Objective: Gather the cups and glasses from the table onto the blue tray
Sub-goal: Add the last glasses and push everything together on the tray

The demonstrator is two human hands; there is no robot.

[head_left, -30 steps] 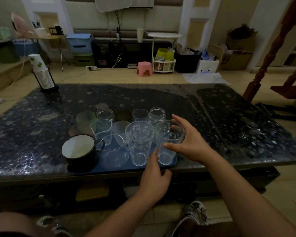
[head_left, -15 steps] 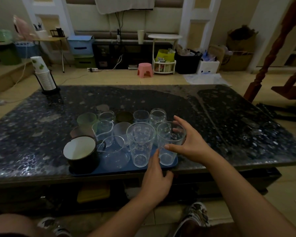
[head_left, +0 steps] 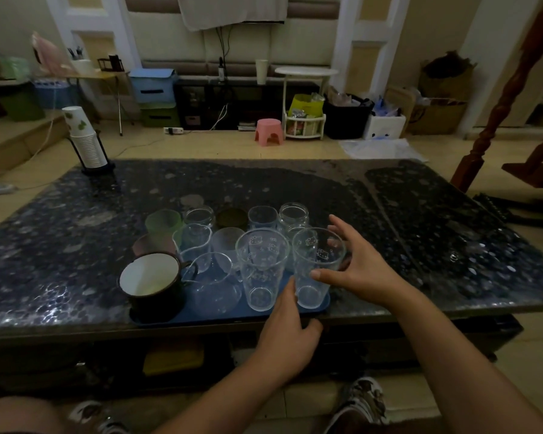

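A blue tray (head_left: 220,317) lies at the near edge of the dark stone table (head_left: 420,230), crowded with several cups and glasses. Two tall clear printed glasses stand at its front right. My right hand (head_left: 364,267) wraps the right one (head_left: 311,245), thumb across its front, fingers behind, index finger lifted. My left hand (head_left: 284,327) rests at the tray's near edge, straight fingers reaching up between the bases of the left tall glass (head_left: 262,267) and the right one. A dark mug (head_left: 152,277) with a white inside stands front left, beside a clear jug (head_left: 213,283).
A stack of paper cups (head_left: 85,139) in a black holder stands on the table's far left corner. Behind the table are a pink stool (head_left: 268,131), bins and shelves. A wooden stair post (head_left: 499,104) rises at the right.
My right hand's fingers have loosened and spread on the right tall glass, the index finger lifting off. My left hand and the tray have stayed where they were.
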